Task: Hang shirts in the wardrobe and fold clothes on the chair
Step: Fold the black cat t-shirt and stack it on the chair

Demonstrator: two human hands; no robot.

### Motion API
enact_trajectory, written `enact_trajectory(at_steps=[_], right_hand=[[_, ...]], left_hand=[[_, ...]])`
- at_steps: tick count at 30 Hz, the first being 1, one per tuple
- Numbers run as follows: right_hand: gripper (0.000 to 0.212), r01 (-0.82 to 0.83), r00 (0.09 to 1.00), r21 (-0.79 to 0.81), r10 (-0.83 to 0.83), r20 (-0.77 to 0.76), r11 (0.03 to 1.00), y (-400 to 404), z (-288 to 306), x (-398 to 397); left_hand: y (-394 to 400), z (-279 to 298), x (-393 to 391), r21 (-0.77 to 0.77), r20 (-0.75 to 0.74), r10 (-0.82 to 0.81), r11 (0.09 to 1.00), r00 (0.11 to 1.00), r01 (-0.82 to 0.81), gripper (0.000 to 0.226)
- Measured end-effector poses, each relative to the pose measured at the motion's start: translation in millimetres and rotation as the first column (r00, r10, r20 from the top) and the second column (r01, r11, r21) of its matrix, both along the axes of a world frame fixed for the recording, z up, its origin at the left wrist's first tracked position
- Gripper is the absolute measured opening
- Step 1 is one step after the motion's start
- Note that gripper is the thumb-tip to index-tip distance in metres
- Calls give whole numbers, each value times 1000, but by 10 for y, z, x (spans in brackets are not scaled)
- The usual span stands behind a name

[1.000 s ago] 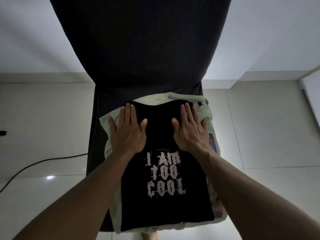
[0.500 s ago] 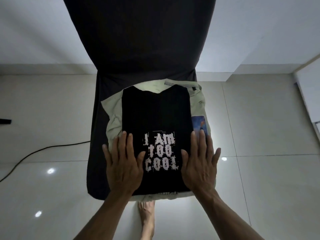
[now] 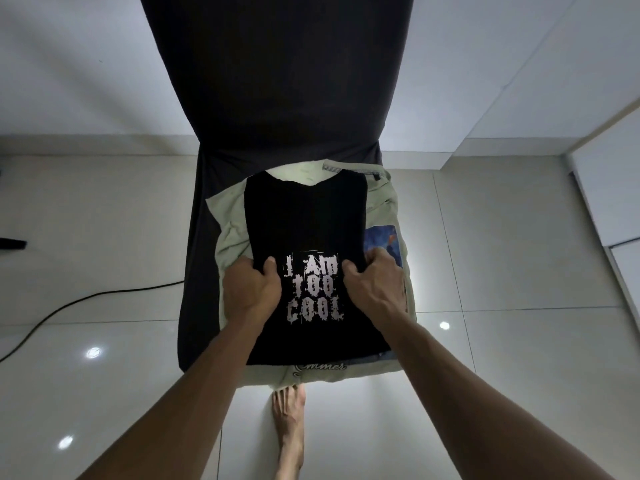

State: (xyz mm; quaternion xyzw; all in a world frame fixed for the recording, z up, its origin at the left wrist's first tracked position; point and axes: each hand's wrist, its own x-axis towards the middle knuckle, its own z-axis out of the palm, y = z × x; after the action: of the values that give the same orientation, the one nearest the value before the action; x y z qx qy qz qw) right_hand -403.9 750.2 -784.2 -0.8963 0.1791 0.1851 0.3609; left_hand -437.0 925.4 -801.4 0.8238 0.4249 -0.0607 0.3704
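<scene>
A black T-shirt printed "I AM TOO COOL" lies folded lengthwise on a pale green garment on the seat of a dark-covered chair. My left hand grips the shirt's left edge beside the print, thumb on top and fingers tucked under. On the right edge, my right hand grips it the same way. A blue printed patch shows on the clothes under the shirt, just beyond my right hand.
The chair stands on glossy pale floor tiles against a white wall. A black cable runs across the floor at the left. My bare foot is in front of the chair. A white cabinet edge is at the far right.
Both hands slid down the shirt from near the collar, lay flat beside the print, and now have curled round the shirt's side edges.
</scene>
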Motion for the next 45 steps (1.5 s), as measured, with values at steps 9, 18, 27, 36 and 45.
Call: enact_trajectory(at_steps=[9, 18, 27, 36, 45], right_hand=[[28, -25, 988, 192, -5, 155, 981, 73, 47, 199], [28, 117, 953, 248, -179, 245, 962, -194, 1403, 157], [31, 447, 757, 297, -533, 377, 844, -1948, 3465, -376], [30, 661, 457, 299, -685, 568, 689, -4206, 4821, -1962], [23, 824, 220, 312, -774, 594, 473, -5691, 4822, -3535]], left_hand=[[77, 64, 186, 26, 252, -154, 988, 955, 153, 31], [-381, 1475, 443, 78, 317, -289, 957, 903, 279, 30], [-2114, 3528, 631, 39, 431, -580, 778, 692, 627, 30], [-4738, 4944, -354, 36, 576, -714, 507, 397, 861, 32], [-6685, 5086, -1607, 50, 554, -826, 158, 105, 986, 33]])
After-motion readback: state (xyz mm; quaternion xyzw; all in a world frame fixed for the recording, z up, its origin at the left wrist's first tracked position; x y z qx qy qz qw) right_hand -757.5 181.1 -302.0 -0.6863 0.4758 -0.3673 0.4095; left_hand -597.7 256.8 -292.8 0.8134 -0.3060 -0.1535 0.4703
